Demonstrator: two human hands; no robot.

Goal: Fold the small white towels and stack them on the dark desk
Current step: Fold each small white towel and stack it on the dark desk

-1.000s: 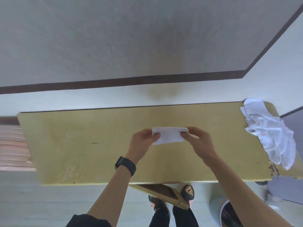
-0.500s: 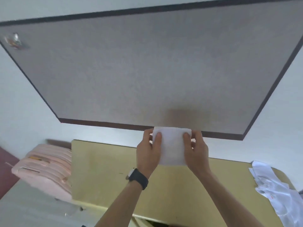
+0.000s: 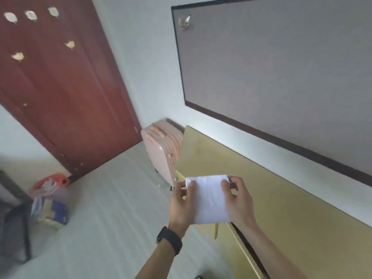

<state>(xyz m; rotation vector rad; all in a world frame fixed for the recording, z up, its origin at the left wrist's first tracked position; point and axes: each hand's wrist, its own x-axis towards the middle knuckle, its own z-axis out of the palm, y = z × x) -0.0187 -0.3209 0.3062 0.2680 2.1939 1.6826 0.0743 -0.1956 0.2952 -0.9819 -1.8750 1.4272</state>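
Left hand [image 3: 182, 206] and right hand [image 3: 238, 200] pinch a folded small white cloth towel [image 3: 209, 199] aloft; stacking on a dark desk, unseen, apparently remains.

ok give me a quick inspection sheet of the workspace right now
surface: desk, yellowish top, only partly in view
job's things: one folded white towel, held in the air near the desk's left end
clutter: bag on the floor by the door
grips: left hand and right hand each pinch a side of the towel
cables: nothing seen
surroundings: pink suitcase beside the desk, board on the wall
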